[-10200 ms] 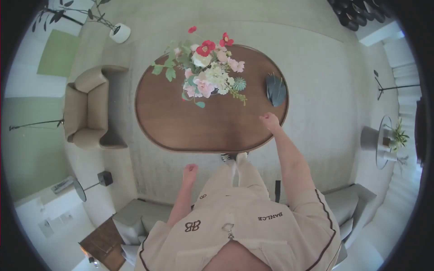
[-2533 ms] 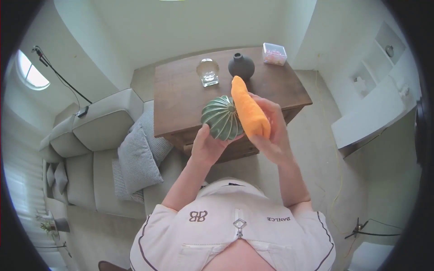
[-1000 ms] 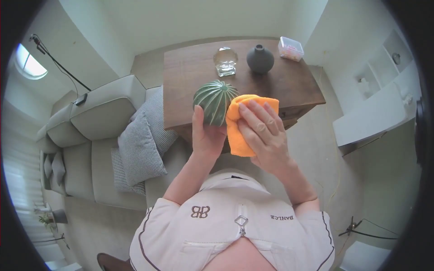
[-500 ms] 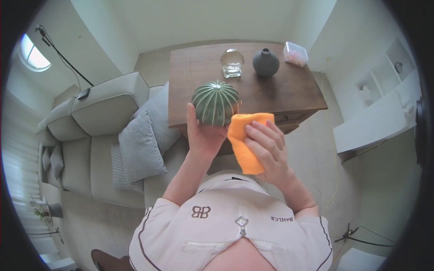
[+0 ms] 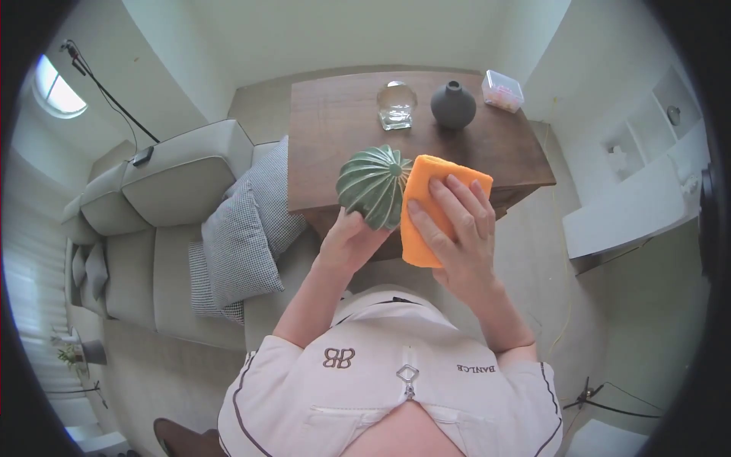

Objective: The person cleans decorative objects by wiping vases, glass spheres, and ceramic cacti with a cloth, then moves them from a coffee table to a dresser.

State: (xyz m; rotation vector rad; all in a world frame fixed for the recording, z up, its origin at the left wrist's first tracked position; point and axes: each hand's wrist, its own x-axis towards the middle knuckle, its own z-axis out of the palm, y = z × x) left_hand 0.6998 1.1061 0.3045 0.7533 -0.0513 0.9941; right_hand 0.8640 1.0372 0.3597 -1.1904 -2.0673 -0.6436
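Observation:
A green ribbed ceramic cactus ornament (image 5: 371,183) is held up in front of the table's near edge by my left hand (image 5: 352,242), which grips it from below. Its top leans to the right, toward the cloth. In my right hand (image 5: 457,228) is a folded orange cloth (image 5: 434,202), with the fingers spread over its near face. The cloth's left edge overlaps the ornament's right side, hiding part of it.
On the wooden table (image 5: 327,114) stand a glass ball on a clear base (image 5: 397,105), a dark grey vase (image 5: 453,107) and a clear plastic box (image 5: 502,91). A grey sofa (image 5: 183,183) with checked cushions (image 5: 242,244) is at left. White shelving (image 5: 632,206) stands at right.
The ornament has tilted to the right in my left hand. My right hand has moved up and slightly right, and the cloth is turned with more of its face showing.

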